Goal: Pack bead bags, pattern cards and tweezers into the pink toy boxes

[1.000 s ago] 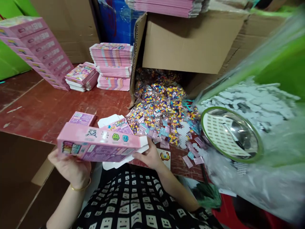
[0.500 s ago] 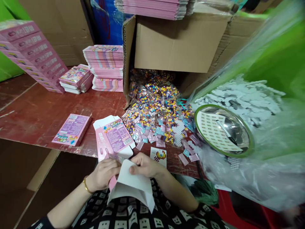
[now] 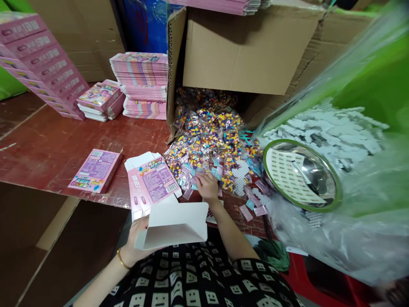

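Note:
My left hand [image 3: 136, 243] grips an opened pink carton [image 3: 174, 226] at my lap, its white inside facing up. My right hand [image 3: 207, 186] reaches forward onto the table and rests on the small clear packets [image 3: 191, 179] at the near edge of a heap of colourful bead bags [image 3: 211, 140]; its fingers are curled down on them. A flat unfolded pink carton [image 3: 153, 181] lies on the red table just behind the held one. A closed pink box [image 3: 96, 170] lies to the left.
A large cardboard box [image 3: 243, 51] lies on its side, spilling the bead bags. A green-rimmed steel bowl [image 3: 302, 175] sits at right on a plastic bag of white pieces [image 3: 335, 128]. Stacks of pink cartons [image 3: 140, 83] and boxes [image 3: 44, 64] stand at back left.
The finished pink box was set down at left. Both hands then opened a new carton; now my right hand has left it and reached forward to the packets.

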Motion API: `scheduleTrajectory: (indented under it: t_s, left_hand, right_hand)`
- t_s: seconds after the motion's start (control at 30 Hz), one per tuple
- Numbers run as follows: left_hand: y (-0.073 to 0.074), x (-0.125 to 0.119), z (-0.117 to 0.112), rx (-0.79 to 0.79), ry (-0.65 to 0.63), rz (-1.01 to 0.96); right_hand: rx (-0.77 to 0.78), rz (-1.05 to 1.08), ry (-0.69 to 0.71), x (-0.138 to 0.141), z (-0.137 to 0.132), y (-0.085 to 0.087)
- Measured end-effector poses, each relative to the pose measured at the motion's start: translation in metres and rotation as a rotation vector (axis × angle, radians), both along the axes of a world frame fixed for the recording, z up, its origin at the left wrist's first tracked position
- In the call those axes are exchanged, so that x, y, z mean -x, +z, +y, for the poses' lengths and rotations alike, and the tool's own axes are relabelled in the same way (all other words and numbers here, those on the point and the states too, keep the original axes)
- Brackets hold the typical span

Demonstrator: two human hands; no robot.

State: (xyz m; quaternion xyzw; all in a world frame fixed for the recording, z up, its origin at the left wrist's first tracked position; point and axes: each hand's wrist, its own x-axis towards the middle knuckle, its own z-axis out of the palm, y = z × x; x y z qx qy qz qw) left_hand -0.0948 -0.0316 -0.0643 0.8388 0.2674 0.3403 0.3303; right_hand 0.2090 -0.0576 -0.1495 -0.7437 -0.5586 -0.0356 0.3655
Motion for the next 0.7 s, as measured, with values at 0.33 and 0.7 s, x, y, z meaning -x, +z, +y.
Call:
scheduleTrajectory:
  t_s: [0.33,0.7]
  left_hand:
    - [0.021,-0.031,-0.004,0.106,-0.006,-0.057]
    - [0.013,-0.003,0.039,0.401,0.465,-0.029]
  right_hand:
    - [-0.292,0.454,0.151,0.033,-0.044,0.155]
    - [-0.235,0.477,-0.272,-0.054,0.045,0.082]
